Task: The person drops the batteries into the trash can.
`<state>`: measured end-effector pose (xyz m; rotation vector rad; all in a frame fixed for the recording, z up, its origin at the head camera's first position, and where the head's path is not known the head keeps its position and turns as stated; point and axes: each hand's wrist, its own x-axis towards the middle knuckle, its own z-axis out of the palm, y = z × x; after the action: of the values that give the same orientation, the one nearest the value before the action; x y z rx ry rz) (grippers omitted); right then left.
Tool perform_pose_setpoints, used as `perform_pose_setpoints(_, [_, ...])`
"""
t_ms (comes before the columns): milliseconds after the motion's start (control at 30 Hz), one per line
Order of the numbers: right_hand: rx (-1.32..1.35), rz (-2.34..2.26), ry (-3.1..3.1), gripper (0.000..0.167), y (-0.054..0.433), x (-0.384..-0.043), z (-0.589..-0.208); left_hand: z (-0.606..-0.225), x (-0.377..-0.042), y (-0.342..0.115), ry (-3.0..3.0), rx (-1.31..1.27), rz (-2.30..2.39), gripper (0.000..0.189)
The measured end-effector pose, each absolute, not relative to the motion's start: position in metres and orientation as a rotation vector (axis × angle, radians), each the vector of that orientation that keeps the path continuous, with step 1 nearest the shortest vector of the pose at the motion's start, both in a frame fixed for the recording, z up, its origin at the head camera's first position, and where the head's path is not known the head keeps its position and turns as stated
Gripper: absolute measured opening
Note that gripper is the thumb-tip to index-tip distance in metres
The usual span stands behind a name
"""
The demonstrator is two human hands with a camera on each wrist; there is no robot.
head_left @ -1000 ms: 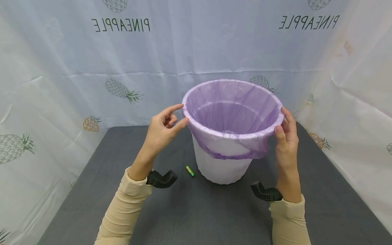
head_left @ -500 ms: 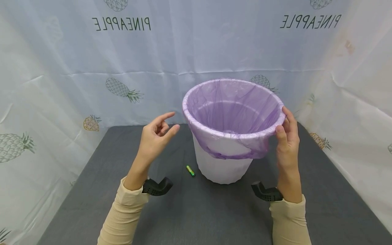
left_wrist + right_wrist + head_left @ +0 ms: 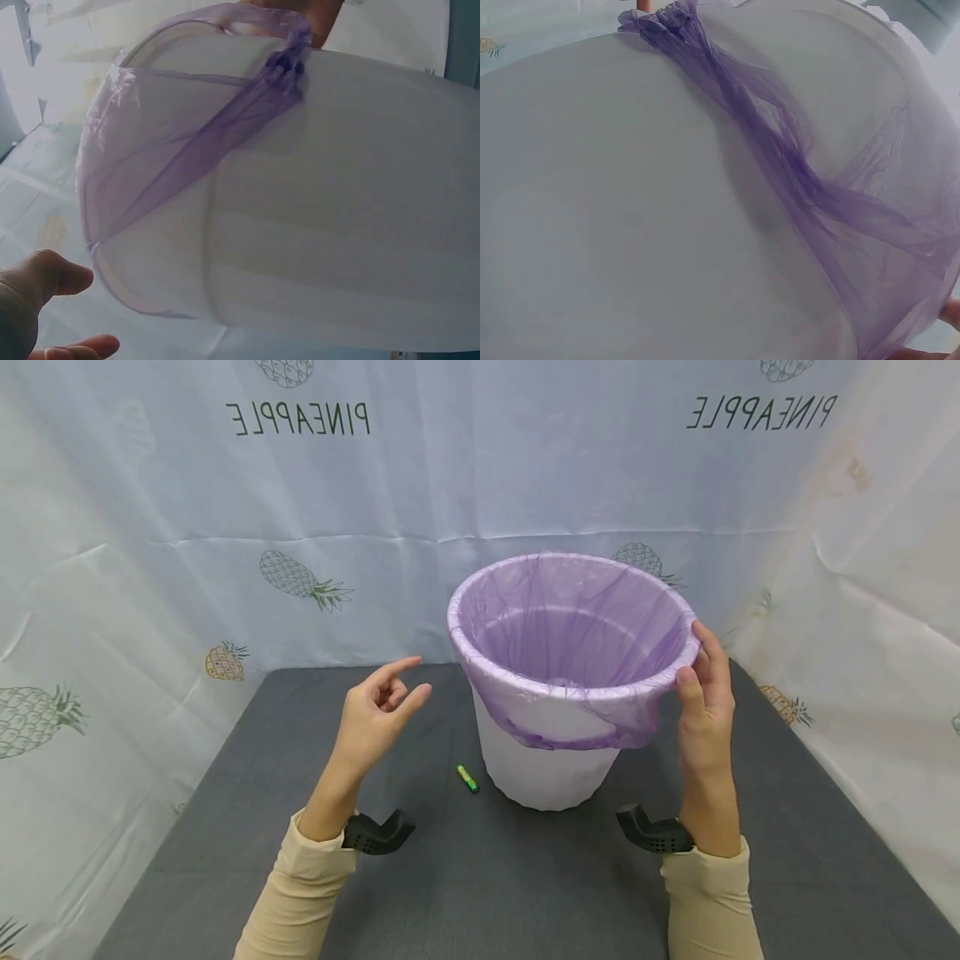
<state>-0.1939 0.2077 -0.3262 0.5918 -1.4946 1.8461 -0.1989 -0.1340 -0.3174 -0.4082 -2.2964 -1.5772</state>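
Note:
A white trash can (image 3: 551, 777) stands upright on the dark table, lined with a purple trash bag (image 3: 570, 635) folded over its rim. The bag's outer skirt hangs lower at the front and right, bunched into a twist in the right wrist view (image 3: 765, 150). At the right side of the rim, my right hand (image 3: 705, 702) grips the can through the bag, thumb in front and fingers behind. My left hand (image 3: 371, 718) is in the air left of the can, apart from it, index finger and thumb extended and holding nothing.
A small green-and-yellow battery-like cylinder (image 3: 467, 778) lies on the dark tabletop (image 3: 480, 885), just left of the can's base. Behind and at both sides hangs a pale curtain (image 3: 405, 485) printed with pineapples. Each wrist wears a black camera mount (image 3: 378, 832).
My left hand has let go of the rim and moved left and down toward me. The right hand and the trash can have stayed in place.

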Motion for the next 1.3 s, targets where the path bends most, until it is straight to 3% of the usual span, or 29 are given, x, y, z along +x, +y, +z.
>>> perform_pose_setpoints(467, [0.602,1.858,-1.489,0.045,0.208,-0.193,-0.326,-0.364,-0.203,-0.134,-2.399,-0.415,-1.607,0.033])
perform_pose_setpoints(1300, [0.593,1.856,-1.495,0.046,0.208,-0.194,-0.327,-0.405,-0.209,-0.13,-2.524,-0.372,-1.609,0.036])
